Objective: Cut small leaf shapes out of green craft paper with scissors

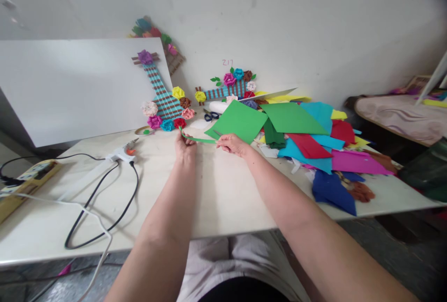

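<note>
Green paper-like strip (202, 140) spans between both hands above the bench (230, 195), near the flower-trimmed craft guitar (162, 94); left hand (186, 147) grip pinched closed on one end, right hand (232, 145) grip closed near the other; thin pointed tip (217, 132) by right fingers, can't tell what. Strip likely light, floppy, easily creased; pinch gently at ends.

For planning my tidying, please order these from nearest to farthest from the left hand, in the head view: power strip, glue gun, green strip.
1. Green strip, held in the left hand.
2. Glue gun, left of the hand.
3. Power strip, at far left.
</note>
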Tool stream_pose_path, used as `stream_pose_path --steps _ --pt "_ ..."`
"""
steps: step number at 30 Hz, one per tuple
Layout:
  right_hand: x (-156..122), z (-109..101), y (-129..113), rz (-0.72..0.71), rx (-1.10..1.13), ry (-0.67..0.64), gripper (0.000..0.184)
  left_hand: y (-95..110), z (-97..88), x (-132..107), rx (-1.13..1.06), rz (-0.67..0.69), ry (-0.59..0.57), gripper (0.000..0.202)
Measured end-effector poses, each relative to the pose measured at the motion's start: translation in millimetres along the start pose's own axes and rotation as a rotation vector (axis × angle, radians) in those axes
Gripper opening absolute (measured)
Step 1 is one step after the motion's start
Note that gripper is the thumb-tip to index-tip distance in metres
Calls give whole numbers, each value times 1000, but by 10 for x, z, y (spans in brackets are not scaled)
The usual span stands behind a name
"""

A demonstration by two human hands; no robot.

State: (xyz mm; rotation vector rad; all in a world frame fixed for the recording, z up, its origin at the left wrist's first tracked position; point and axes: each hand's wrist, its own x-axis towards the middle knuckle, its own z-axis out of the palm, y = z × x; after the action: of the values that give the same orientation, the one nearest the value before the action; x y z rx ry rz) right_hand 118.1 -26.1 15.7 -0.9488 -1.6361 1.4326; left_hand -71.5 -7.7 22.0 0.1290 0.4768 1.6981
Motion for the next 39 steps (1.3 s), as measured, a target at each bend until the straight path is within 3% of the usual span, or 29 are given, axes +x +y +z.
stream_pose_path --steps 7,14,20,25,27,29,31,34,39 --pt "-17 -86 0 -23 4 21 17 60 -37 61 -4 -35 -15 31" --pt "-9 -112 9 -12 9 31 17 54 -36 49 114 54 -50 35" --pt "-9 -174 29 10 54 107 19 78 -16 67 17 -21 41 30" --pt "29 -154 71 -46 92 153 21 12 -19 89 45 100 49 31" --pt "51 -118 81 -84 118 202 21 -84 1 67 187 139 7 38" --pt "67 -72 77 -103 127 252 23 -216 30 24 368 65 -74 40" --pt "75 -25 60 -101 117 287 24 -351 53 -29 560 -12 -215 37" --pt "74 15 37 -69 101 304 26 -476 55 -85 766 24 -402 37" --pt "75 -11 53 -45 119 303 25 -445 27 -75 742 175 -300 40"
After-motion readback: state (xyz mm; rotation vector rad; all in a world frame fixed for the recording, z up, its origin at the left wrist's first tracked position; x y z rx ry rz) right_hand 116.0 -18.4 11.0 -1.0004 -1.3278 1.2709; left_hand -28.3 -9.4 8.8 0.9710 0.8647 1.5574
